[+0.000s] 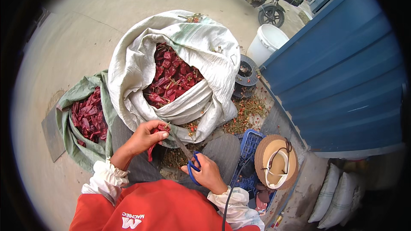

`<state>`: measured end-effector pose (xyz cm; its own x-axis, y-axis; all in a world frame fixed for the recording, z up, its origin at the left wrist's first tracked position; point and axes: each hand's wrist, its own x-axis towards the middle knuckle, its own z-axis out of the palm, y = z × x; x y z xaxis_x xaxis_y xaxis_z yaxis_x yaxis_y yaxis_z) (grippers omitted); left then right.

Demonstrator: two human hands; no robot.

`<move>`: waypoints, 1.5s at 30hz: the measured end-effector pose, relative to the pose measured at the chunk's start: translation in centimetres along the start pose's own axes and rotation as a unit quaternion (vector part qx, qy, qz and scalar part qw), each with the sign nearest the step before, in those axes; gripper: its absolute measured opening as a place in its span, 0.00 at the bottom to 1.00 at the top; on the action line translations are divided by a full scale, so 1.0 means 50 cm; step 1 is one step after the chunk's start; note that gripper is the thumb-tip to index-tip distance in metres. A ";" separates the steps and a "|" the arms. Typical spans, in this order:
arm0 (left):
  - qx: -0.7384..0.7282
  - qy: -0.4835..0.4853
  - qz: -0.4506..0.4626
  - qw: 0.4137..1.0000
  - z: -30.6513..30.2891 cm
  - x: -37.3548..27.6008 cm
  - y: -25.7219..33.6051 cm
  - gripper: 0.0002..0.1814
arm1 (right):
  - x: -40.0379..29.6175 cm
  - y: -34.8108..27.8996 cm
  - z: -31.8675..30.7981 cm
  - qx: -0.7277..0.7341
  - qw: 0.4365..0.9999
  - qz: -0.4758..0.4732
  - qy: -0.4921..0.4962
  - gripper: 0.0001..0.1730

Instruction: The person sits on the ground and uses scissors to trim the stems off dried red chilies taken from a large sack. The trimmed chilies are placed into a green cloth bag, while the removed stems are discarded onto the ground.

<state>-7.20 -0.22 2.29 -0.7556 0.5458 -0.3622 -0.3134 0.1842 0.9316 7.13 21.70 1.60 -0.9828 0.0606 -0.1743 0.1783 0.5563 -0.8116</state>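
My left hand (148, 137) pinches dried red chili peppers (151, 151), their stem ends up by the thumb and one pod hanging below the fingers. In my right hand (205, 171) is a pair of scissors (183, 148) with blue handles, its blades pointing up at the stems. Whether the blades touch a stem is too small to tell. Beyond my hands stands a large white woven sack (128, 57) with its rim rolled down, holding many dried red chilies (170, 73). A green woven sack (64, 99) at my left holds more dried chilies (88, 118).
Cut stems (247, 112) litter the ground right of the white sack. A straw hat (261, 154) rests on a blue plastic crate (252, 134) by my right knee. A blue corrugated metal panel (337, 70), a white bucket (261, 45) and an electric scooter (271, 14) stand farther off.
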 end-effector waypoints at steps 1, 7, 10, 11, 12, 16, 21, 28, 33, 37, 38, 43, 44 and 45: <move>0.013 -0.002 0.000 1.000 0.003 -0.002 0.001 0.15 | -0.004 -0.005 -0.005 -0.011 1.000 -0.009 0.002 0.26; 0.143 0.007 0.098 0.985 0.010 -0.012 -0.005 0.10 | -0.025 -0.028 -0.040 -0.098 0.994 0.019 -0.036 0.28; 0.213 0.010 0.156 0.965 0.010 -0.013 -0.002 0.10 | -0.029 -0.030 -0.046 -0.114 0.993 0.007 -0.034 0.29; 0.235 0.011 0.176 0.956 0.010 -0.014 0.000 0.11 | -0.029 -0.029 -0.048 -0.108 0.993 0.010 -0.044 0.30; 0.245 0.010 0.180 0.953 0.009 -0.015 0.003 0.11 | -0.029 -0.028 -0.050 -0.102 0.993 0.012 -0.054 0.30; 0.272 0.002 0.197 0.942 0.005 -0.018 0.017 0.12 | -0.019 -0.041 -0.069 -0.081 0.985 0.067 -0.133 0.32; 0.315 -0.010 0.228 0.921 0.007 -0.018 0.024 0.13 | -0.013 -0.040 -0.071 -0.106 0.982 0.056 -0.143 0.34; 0.345 0.061 0.202 0.915 0.023 -0.018 -0.010 0.16 | 0.002 -0.060 -0.034 -0.144 0.982 0.070 -0.099 0.33; 0.256 0.185 0.126 0.940 0.048 -0.036 0.017 0.23 | -0.012 -0.072 -0.014 -0.062 0.994 0.067 -0.052 0.31; 0.158 0.124 0.030 0.979 0.037 -0.039 0.019 0.17 | -0.017 -0.073 -0.018 -0.062 0.995 0.058 -0.046 0.30; 0.127 0.094 -0.003 0.987 0.034 -0.041 0.021 0.15 | -0.018 -0.070 -0.021 -0.057 0.995 0.056 -0.051 0.30; 0.062 -0.011 -0.061 0.996 0.013 -0.051 0.026 0.08 | -0.031 -0.056 -0.020 -0.044 0.998 0.036 -0.039 0.28; 0.039 -0.021 -0.053 0.998 0.011 -0.051 0.024 0.09 | -0.033 -0.054 -0.018 -0.024 0.998 0.030 -0.039 0.27; 0.016 -0.029 -0.047 0.998 0.009 -0.051 0.022 0.09 | -0.036 -0.051 -0.015 -0.004 0.999 0.023 -0.040 0.26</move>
<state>-5.34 -1.03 4.25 -0.6888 0.5717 -0.4457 -0.3612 0.2624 0.8948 8.43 20.83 4.40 -0.9664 0.0206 -0.2562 0.2233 0.5610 -0.7971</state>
